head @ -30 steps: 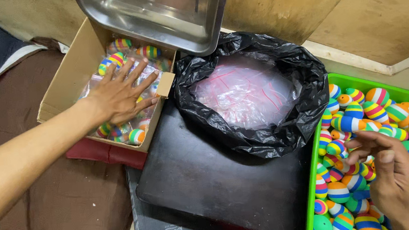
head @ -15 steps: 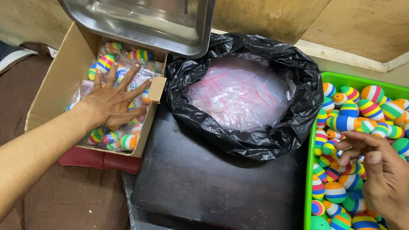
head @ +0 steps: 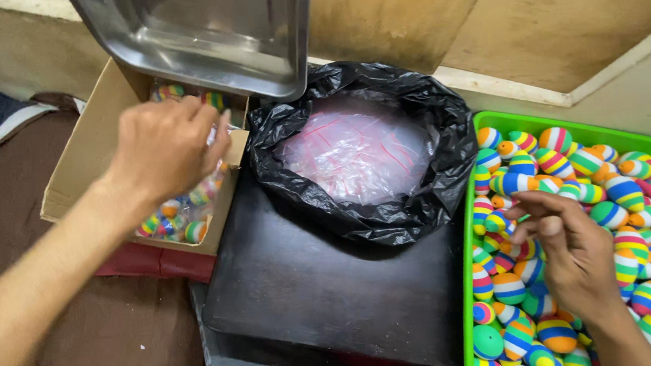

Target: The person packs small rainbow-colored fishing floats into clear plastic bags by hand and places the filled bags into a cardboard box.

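My left hand hovers over an open cardboard box that holds clear bags of striped balls. Its fingers are curled and blurred, with a glint of clear plastic at the fingertips; a grip cannot be made out. My right hand lies back-up in a green tray full of striped, multicoloured balls. The fingers are bent down among the balls near the tray's left wall, and the palm is hidden.
A black bin bag with a clear pinkish bag inside sits between box and tray on a black platform. A steel pan leans above the box. A wooden wall runs behind; brown cloth lies at the left.
My left hand was pressed flat on the bags in the box; it has lifted off them and curled its fingers. My right hand has stayed among the balls in the tray.
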